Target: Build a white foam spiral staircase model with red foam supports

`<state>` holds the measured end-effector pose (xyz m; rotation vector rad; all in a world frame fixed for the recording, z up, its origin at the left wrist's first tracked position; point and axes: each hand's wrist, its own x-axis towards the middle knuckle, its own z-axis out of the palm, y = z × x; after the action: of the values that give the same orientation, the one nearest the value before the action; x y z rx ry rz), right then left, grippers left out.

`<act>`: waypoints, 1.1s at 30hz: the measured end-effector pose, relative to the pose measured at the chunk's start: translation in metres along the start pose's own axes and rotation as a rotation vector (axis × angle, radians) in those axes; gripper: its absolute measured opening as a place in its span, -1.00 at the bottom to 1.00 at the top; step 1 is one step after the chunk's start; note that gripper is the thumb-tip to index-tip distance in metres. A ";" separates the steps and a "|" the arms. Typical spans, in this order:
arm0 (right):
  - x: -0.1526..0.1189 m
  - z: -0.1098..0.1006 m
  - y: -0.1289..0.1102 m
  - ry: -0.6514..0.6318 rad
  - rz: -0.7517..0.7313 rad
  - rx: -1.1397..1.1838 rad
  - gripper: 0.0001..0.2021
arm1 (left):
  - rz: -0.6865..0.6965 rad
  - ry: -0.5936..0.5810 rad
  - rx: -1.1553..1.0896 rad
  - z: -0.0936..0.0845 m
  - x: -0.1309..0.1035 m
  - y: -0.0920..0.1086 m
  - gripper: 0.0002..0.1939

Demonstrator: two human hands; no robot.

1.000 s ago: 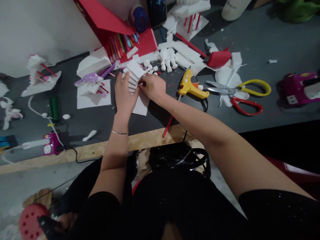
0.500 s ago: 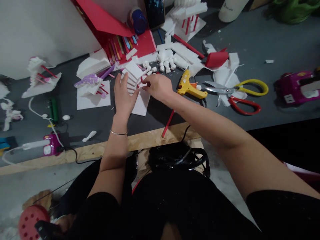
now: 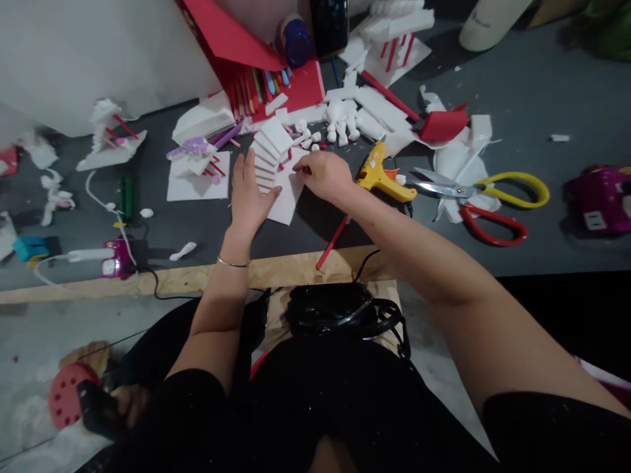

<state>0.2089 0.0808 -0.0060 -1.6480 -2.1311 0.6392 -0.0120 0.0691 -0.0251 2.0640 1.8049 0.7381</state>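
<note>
Across the grey table (image 3: 537, 98), scissors (image 3: 461, 190) lie open. My left hand (image 3: 249, 200) is open, thumb spread from its fingers, by the left side of the white stepped model (image 3: 266, 157) between my hands. My right hand (image 3: 326, 176) curls its fingertips toward the thumb; I can't tell whether they pinch anything. Beside that wrist lies a yellow glue gun (image 3: 382, 177).

Craft workshop: glue gun (image 3: 376, 175), scissors (image 3: 461, 191), scraps (image 3: 385, 108)

Left hand (image 3: 250, 197) at stepped white model (image 3: 269, 152), right hand (image 3: 323, 174) beside it (yellow glue gun (image 3: 382, 176) near)
</note>
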 end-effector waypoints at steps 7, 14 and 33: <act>0.013 0.018 -0.018 0.050 0.063 0.021 -0.67 | 0.002 0.006 0.010 0.006 -0.007 -0.002 -0.01; 0.019 0.029 -0.025 0.081 0.087 -0.001 -0.69 | -0.019 0.014 -0.004 0.012 -0.008 -0.003 -0.04; 0.023 0.036 -0.027 0.106 0.120 0.001 -0.71 | -0.017 0.039 -0.022 0.015 -0.006 -0.009 -0.07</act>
<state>0.1618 0.0932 -0.0203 -1.7791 -1.9691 0.5749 -0.0121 0.0662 -0.0434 2.0311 1.8242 0.7957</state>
